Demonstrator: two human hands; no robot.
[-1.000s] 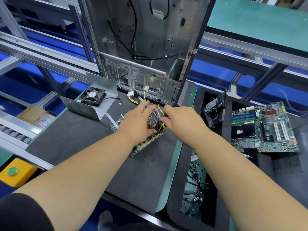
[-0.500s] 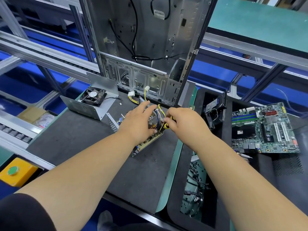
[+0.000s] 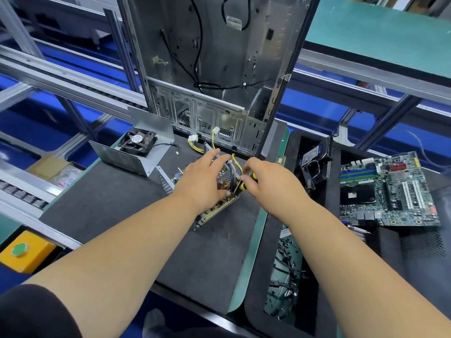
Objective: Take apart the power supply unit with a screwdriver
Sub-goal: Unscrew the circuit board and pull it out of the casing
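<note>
Left hand (image 3: 203, 181) lies spread over the board (image 3: 214, 208), fingers straight and pressing on the wires (image 3: 231, 172) and the parts on top of it. That board stands tilted on the dark mat (image 3: 109, 198) in the middle of the counter (image 3: 246, 259), its near corner down.

Far left, a yellow box (image 3: 24, 252) with a green button sits at the counter's edge. Behind it, a bent metal cover (image 3: 127, 157) rests on the mat with a black fan (image 3: 138, 141) on it. White plugs (image 3: 192, 137) on yellow leads lie just behind the board, at the foot of an upright steel case (image 3: 214, 57).

Right hand (image 3: 268, 181) is curled around a screwdriver (image 3: 246, 181) with a yellow and black handle, held just beside the board's right edge, among the wires. I cannot tell where its tip sits.

Further right, a black tray (image 3: 322, 252) holds a tangle of black cables (image 3: 284, 276), a black drive (image 3: 317, 154) stands upright, and a green motherboard (image 3: 388, 191) lies flat.
</note>
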